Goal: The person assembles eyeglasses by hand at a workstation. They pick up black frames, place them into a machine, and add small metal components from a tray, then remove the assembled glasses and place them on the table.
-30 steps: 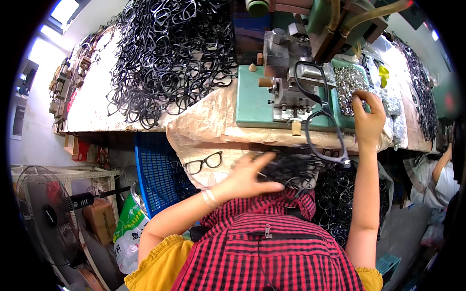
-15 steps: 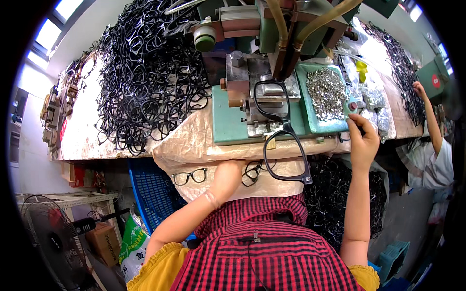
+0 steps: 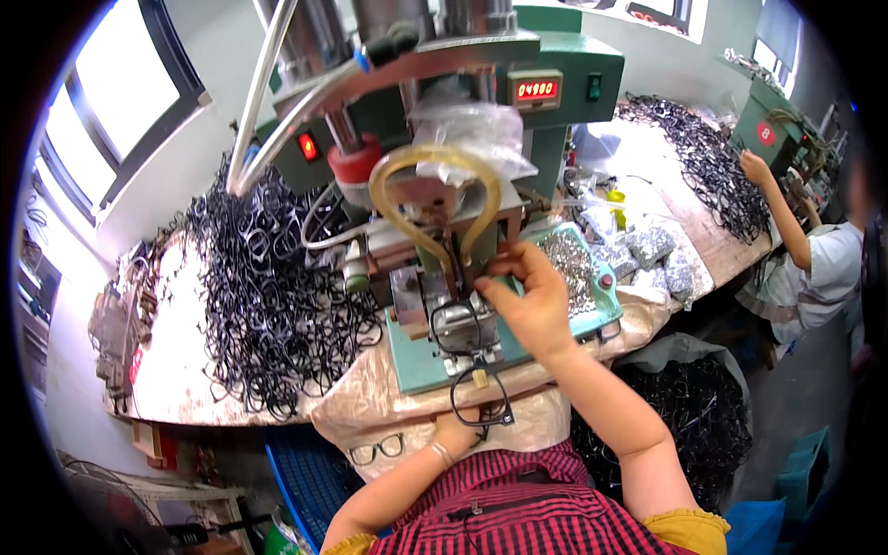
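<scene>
A black eyeglass frame (image 3: 474, 363) stands on the fixture of the green press machine (image 3: 462, 139), one rim up against the metal block and the other hanging over the front edge of the green base plate (image 3: 416, 365). My left hand (image 3: 460, 430) holds the lower rim from underneath at the table edge; its fingers are mostly hidden behind the frame, so I cannot tell how they are closed, though they seem curled around the rim. My right hand (image 3: 527, 305) reaches over the base plate to the machine's head, fingers pressed together and bent, the tips pinching something small at the fixture that I cannot make out. Just right of that hand lies a tray of small silvery metal parts (image 3: 569, 264), with clear bags of similar parts (image 3: 647, 250) beyond it. To the left a big heap of black frames (image 3: 268, 287) covers the table (image 3: 166, 398). Another pair of glasses (image 3: 375, 450) rests below the table edge over a blue crate (image 3: 305, 472). At far right another person's arm (image 3: 777, 199) reaches toward a second heap of frames (image 3: 703, 157).
</scene>
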Demonstrator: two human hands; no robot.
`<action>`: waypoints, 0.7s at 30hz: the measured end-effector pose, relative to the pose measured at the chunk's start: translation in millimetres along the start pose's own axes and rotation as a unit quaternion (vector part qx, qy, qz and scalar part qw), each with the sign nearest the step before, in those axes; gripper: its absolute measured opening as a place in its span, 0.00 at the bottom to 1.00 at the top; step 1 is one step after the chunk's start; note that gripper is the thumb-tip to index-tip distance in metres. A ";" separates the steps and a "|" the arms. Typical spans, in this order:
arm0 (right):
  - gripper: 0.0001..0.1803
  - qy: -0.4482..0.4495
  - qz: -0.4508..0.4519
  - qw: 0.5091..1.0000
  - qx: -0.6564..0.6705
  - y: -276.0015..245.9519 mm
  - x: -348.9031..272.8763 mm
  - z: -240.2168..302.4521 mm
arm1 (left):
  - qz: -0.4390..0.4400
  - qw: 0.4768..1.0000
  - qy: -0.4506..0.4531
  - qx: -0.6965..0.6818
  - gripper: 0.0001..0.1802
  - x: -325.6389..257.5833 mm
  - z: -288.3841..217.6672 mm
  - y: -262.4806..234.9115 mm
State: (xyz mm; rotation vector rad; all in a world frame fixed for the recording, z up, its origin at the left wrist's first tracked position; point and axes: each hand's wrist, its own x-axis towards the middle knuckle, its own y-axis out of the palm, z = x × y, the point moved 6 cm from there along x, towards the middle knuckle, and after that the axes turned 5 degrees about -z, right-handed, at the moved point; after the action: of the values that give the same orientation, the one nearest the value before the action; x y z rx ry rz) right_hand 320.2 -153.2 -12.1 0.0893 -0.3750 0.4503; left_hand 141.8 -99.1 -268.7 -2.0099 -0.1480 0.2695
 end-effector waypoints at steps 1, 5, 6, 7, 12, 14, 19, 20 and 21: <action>0.23 0.002 -0.013 0.999 0.036 3.1 -3.1 -5.9 | 0.039 0.999 -0.016 -0.003 0.18 -6.3 3.6 0.3; 0.27 0.065 -0.014 0.990 0.121 11.4 -10.3 -19.6 | 0.309 0.919 0.108 -0.220 0.06 -48.9 -48.0 -110.9; 0.27 0.059 -0.004 0.990 0.132 13.5 -11.7 -17.8 | 0.272 0.886 0.135 -0.350 0.04 -52.8 -70.8 -174.7; 0.28 0.052 0.006 0.989 0.141 15.6 -12.6 -13.7 | 0.151 0.890 0.170 -0.394 0.03 -51.8 -82.9 -232.7; 0.29 0.109 -0.002 0.960 0.260 29.3 -19.3 4.0 | -0.484 0.845 0.219 -0.063 0.09 -21.3 -95.5 -384.7; 0.28 0.137 -0.017 0.942 0.307 32.9 -21.3 5.9 | -0.525 0.813 0.226 -0.109 0.10 -15.8 -100.5 -381.4; 0.24 0.101 0.022 0.972 0.213 25.8 -35.1 24.4 | -0.501 0.823 0.251 -0.094 0.11 -16.6 -111.4 -345.6; 0.22 0.137 0.003 0.969 0.204 19.7 -31.8 16.8 | -0.478 0.837 0.256 -0.076 0.12 -9.9 -126.7 -325.7; 0.20 0.171 -0.013 0.923 0.344 12.8 -28.0 0.3 | -0.463 0.837 0.271 -0.107 0.13 3.0 -133.8 -301.4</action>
State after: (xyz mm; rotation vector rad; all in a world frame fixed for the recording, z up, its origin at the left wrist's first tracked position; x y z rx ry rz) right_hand 291.2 -153.2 -22.2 0.6905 0.1447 0.5439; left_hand 183.2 -82.8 58.1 -1.9105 -0.7779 -0.9617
